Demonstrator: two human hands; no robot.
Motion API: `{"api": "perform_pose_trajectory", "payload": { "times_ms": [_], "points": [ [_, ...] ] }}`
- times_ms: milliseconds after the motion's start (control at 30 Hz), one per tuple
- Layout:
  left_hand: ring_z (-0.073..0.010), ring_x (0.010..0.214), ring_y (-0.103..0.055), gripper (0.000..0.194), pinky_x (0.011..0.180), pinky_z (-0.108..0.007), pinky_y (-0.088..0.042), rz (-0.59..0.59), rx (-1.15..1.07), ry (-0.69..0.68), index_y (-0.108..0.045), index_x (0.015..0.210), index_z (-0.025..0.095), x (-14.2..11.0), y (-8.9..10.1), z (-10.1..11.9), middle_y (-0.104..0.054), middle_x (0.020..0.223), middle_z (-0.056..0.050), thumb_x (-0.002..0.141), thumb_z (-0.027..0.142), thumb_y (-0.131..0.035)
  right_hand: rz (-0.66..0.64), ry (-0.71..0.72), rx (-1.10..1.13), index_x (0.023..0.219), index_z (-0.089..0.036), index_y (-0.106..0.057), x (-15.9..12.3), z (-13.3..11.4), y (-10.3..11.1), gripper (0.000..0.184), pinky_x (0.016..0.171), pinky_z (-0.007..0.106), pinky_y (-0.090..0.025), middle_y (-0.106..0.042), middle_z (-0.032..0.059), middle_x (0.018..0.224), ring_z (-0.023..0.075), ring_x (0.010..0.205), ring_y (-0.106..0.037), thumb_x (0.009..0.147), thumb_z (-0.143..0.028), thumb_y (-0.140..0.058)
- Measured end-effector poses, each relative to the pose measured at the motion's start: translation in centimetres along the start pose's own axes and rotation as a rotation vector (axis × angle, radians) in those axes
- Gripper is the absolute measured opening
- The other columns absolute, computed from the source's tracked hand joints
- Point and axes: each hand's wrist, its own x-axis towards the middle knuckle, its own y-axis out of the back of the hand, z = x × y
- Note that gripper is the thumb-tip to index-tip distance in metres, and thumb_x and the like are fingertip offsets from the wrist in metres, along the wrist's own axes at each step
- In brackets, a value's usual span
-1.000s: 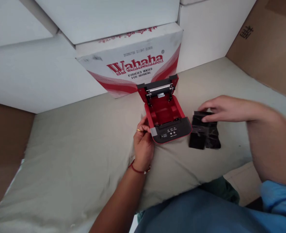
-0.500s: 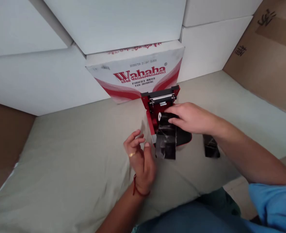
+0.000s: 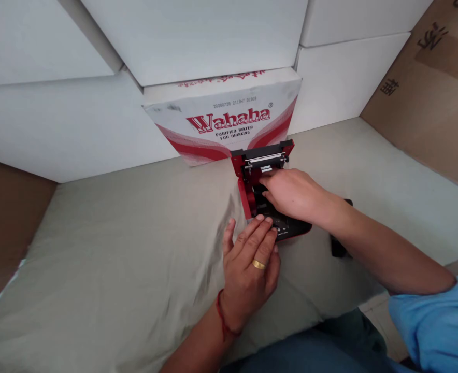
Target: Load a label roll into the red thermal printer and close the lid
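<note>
A small red and black printer (image 3: pixel 248 197) stands with its lid open on a beige cloth (image 3: pixel 136 248). My right hand (image 3: pixel 291 194) reaches into its open bay, fingers curled over a black roll that is mostly hidden under the hand. My left hand (image 3: pixel 250 264), wearing a gold ring and a red wrist thread, lies flat with fingers stretched out; its fingertips rest on the printer's black front panel (image 3: pixel 291 228). A black piece (image 3: pixel 338 246) lies on the cloth behind my right forearm, mostly hidden.
A white "Wahaha" carton (image 3: pixel 225 119) stands right behind the printer, with white boxes (image 3: pixel 194 36) stacked around it. Brown cardboard (image 3: pixel 434 93) leans at the right, and more brown board (image 3: pixel 7 228) borders the left.
My right hand carried the black roll from the cloth on the right into the printer's bay and pressed down. My left hand let go of the printer's corner, lifted, then laid its fingers on the front panel.
</note>
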Motion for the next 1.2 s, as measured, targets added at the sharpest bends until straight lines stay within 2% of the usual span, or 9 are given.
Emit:
{"api": "perform_pose_trajectory", "payload": {
  "times_ms": [133, 233, 300, 400, 500, 633, 967, 1100, 1200],
  "points": [
    [-0.0231, 0.131, -0.078, 0.045, 0.139, -0.046, -0.028, -0.007, -0.040, -0.034, -0.067, 0.136, 0.023, 0.2, 0.3, -0.1, -0.085, 0.131, -0.007, 0.095, 0.006, -0.067, 0.254, 0.173, 0.434, 0.107, -0.023, -0.085, -2.4, 1.5, 0.7, 0.022, 0.087, 0.033, -0.061, -0.087, 0.0043, 0.108, 0.0215, 0.095, -0.081, 0.105, -0.031, -0.064],
    [-0.0220, 0.128, -0.079, 0.051, 0.135, -0.045, -0.034, 0.016, -0.068, -0.045, -0.065, 0.141, 0.024, 0.3, 0.3, 0.0, -0.086, 0.128, -0.006, 0.094, 0.003, -0.067, 0.686, -0.010, 0.614, 0.107, -0.026, -0.083, -3.1, 2.5, 1.1, 0.037, 0.086, 0.033, -0.062, -0.085, 0.0021, 0.094, 0.0190, 0.087, -0.078, 0.113, -0.047, -0.054],
    [-0.0207, 0.124, -0.080, 0.054, 0.132, -0.043, -0.038, 0.028, -0.073, -0.047, -0.065, 0.142, 0.023, 0.3, 0.3, 0.1, -0.086, 0.125, -0.005, 0.093, 0.001, -0.067, 0.882, -0.102, 0.609, 0.122, -0.027, -0.081, -2.3, 3.2, 0.9, 0.043, 0.092, 0.036, -0.063, -0.085, 0.0053, 0.107, 0.0208, 0.096, -0.079, 0.114, -0.055, -0.049],
    [-0.0198, 0.119, -0.081, 0.051, 0.130, -0.041, -0.039, 0.030, -0.076, -0.058, -0.066, 0.138, 0.021, 0.4, 0.4, 0.1, -0.087, 0.120, -0.006, 0.093, -0.002, -0.066, 0.835, -0.003, 0.645, 0.139, -0.027, -0.075, -0.4, 4.1, -0.1, 0.051, 0.106, 0.041, -0.062, -0.082, 0.0091, 0.132, 0.0240, 0.120, -0.077, 0.112, -0.063, -0.050],
    [-0.0187, 0.116, -0.082, 0.046, 0.130, -0.039, -0.039, 0.031, -0.075, -0.078, -0.068, 0.132, 0.020, 0.4, 0.6, 0.1, -0.088, 0.117, -0.006, 0.092, -0.003, -0.066, 0.754, 0.095, 0.705, 0.133, -0.025, -0.079, -0.1, 4.3, -1.0, 0.052, 0.114, 0.043, -0.058, -0.081, 0.0093, 0.136, 0.0239, 0.127, -0.075, 0.112, -0.064, -0.051],
    [-0.0184, 0.114, -0.083, 0.045, 0.127, -0.038, -0.042, 0.023, -0.083, -0.106, -0.067, 0.130, 0.020, 0.4, 0.9, 0.1, -0.089, 0.111, -0.006, 0.091, -0.003, -0.065, 0.762, 0.143, 0.707, 0.120, -0.025, -0.084, -2.9, 3.8, -1.6, 0.041, 0.110, 0.040, -0.060, -0.085, 0.0071, 0.125, 0.0209, 0.119, -0.079, 0.115, -0.050, -0.052],
    [-0.0206, 0.108, -0.084, 0.057, 0.118, -0.042, -0.050, 0.023, -0.137, -0.115, -0.061, 0.149, 0.022, 0.2, 0.9, 0.2, -0.089, 0.110, -0.005, 0.094, 0.005, -0.065, 0.705, 0.275, 0.510, 0.135, -0.028, -0.080, -7.9, 4.1, -6.8, 0.033, 0.128, 0.050, -0.052, -0.081, 0.0068, 0.140, 0.0223, 0.141, -0.072, 0.111, -0.027, -0.057],
    [-0.0264, 0.143, -0.070, 0.058, 0.123, -0.050, -0.050, 0.108, -0.252, 0.054, -0.052, 0.164, 0.029, 0.1, 1.3, -1.9, -0.079, 0.144, -0.009, 0.107, 0.026, -0.057, 0.675, 0.263, 0.527, 0.134, -0.029, -0.080, -8.0, 4.1, -7.4, 0.033, 0.128, 0.052, -0.051, -0.081, 0.0066, 0.140, 0.0224, 0.142, -0.071, 0.112, -0.027, -0.056],
    [-0.0233, 0.160, -0.053, 0.051, 0.138, -0.050, -0.031, 0.057, -0.318, 0.315, -0.064, 0.156, 0.034, 0.2, 1.4, -4.1, -0.071, 0.157, -0.003, 0.118, 0.037, -0.029, 0.706, 0.279, 0.559, 0.135, -0.027, -0.079, -7.9, 4.0, -7.7, 0.033, 0.127, 0.052, -0.052, -0.080, 0.0075, 0.141, 0.0220, 0.143, -0.071, 0.112, -0.025, -0.056]
  ]
}}
